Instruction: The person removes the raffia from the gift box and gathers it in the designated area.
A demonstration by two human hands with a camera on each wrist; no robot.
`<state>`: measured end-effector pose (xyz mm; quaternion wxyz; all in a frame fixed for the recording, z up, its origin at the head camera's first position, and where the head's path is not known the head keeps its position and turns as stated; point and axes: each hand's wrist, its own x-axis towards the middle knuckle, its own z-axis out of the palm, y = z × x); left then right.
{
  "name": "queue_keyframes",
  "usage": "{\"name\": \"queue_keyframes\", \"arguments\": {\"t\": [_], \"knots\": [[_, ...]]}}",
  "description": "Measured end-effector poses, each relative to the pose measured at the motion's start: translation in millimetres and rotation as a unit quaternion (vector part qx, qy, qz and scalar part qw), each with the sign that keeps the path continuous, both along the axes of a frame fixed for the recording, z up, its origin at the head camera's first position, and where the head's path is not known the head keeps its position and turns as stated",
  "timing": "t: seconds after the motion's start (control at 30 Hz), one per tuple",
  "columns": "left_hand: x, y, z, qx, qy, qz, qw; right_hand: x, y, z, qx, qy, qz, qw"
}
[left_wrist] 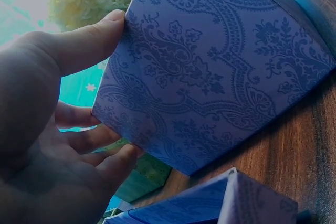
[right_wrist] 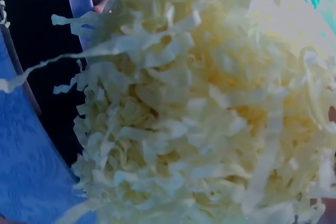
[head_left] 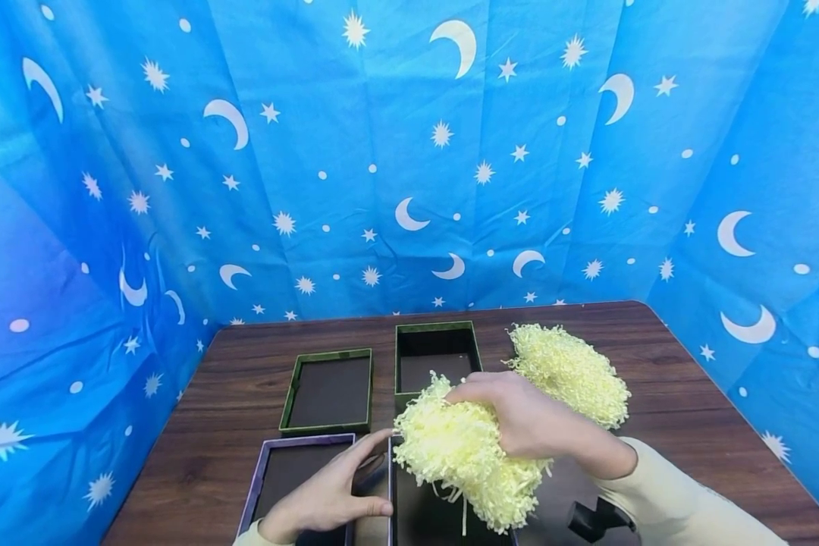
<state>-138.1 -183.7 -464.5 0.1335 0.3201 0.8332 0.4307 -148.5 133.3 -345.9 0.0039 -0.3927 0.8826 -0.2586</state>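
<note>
My right hand (head_left: 519,409) grips a big clump of pale yellow shredded paper (head_left: 450,447), held over a deep purple box (left_wrist: 210,66) with a dark inside. In the right wrist view the clump (right_wrist: 194,119) fills most of the picture, loose strands hanging off it, and the box wall (right_wrist: 31,161) shows to its left. My left hand (head_left: 331,485) is at the left side of this box, thumb and fingertips touching its edge, fingers relaxed and spread. A second pile of shredded paper (head_left: 573,371) lies at the back right of the wooden table.
At the back stand a deep green box (head_left: 433,394) and, left of it, a shallow green lid (head_left: 283,406). A shallow purple lid (head_left: 255,478) lies at the front left, under my left hand. Blue cloth (head_left: 409,152) with moons and stars surrounds the table (head_left: 198,425).
</note>
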Motion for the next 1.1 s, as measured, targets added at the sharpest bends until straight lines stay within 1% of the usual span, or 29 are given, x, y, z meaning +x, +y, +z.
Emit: {"name": "queue_keyframes", "arguments": {"t": [0.13, 0.23, 0.43, 0.57, 0.73, 0.87, 1.0, 1.1], "knots": [[-1.2, 0.2, 0.1, 0.013, -0.014, -0.01, 0.9998, -1.3, 12, 3.4, 0.004, 0.014, -0.015, 0.9998], [-1.6, 0.4, -0.5, 0.018, -0.018, -0.014, 0.9996, -1.8, 24, 5.9, 0.002, 0.023, -0.027, 0.9994], [0.4, 0.3, 0.6, -0.008, 0.014, -0.001, 0.9999, 1.0, 44, 6.5, -0.004, 0.041, -0.062, 0.9972], [1.0, -0.1, 1.3, -0.018, 0.029, 0.003, 0.9994, 4.4, 54, 2.4, -0.012, 0.045, -0.074, 0.9961], [1.0, -0.8, 0.3, -0.016, 0.03, 0.005, 0.9994, 9.3, 69, -1.0, -0.02, 0.044, -0.086, 0.9951], [1.4, -1.4, 0.1, -0.017, 0.028, 0.006, 0.9995, 13.0, 81, -4.2, -0.018, 0.031, -0.101, 0.9943], [0.7, -1.7, 0.6, -0.017, 0.035, 0.0, 0.9992, 16.2, 95, -11.1, -0.004, 0.026, -0.121, 0.9923], [-0.6, -2.2, 1.6, -0.014, 0.037, -0.008, 0.9992, 17.4, 105, -19.2, 0.003, 0.037, -0.132, 0.9905]]}}
